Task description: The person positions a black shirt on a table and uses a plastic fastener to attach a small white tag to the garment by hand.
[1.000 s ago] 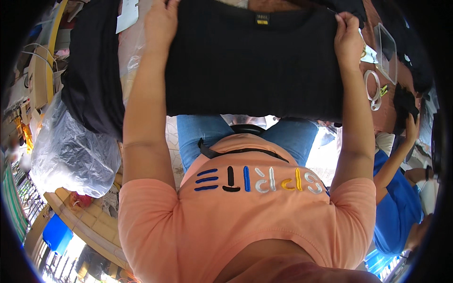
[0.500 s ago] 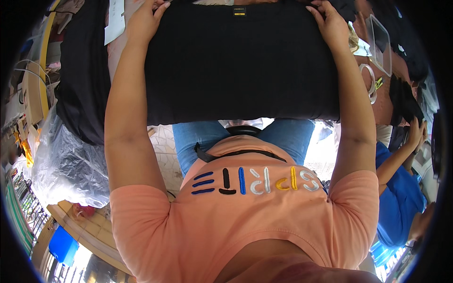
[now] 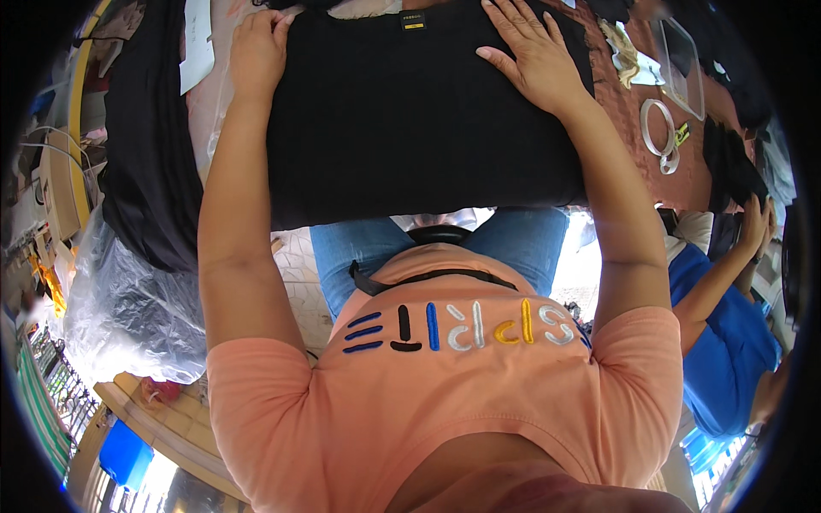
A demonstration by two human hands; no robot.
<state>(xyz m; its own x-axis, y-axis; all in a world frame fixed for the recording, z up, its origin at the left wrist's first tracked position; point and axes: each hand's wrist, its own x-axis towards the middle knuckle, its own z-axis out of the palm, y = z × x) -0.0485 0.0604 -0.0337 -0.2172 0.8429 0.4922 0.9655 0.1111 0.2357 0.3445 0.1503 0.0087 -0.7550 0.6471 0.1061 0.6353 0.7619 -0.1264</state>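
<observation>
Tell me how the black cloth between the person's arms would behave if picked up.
Probably floppy: the black cloth looks like soft fabric, much like the dark fabric draping in folds on the left. It seems unlikely to roll or tip, since it lies spread flat under the right hand.

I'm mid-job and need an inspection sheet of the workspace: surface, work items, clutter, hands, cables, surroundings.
Surface: reddish-brown work surface, bare in patches right of the garment.
Work items: folded black garment laid flat, neck label at its far edge.
Clutter: clear plastic box and whitish ring at right; white paper slip and black cloth pile at left.
Hands: left hand at the garment's far left corner, grip unclear; right hand spread on its far right part.
Cables: thin wires at far left, away from both hands.
Surroundings: clear plastic bag at left, co-worker in blue at right.
</observation>
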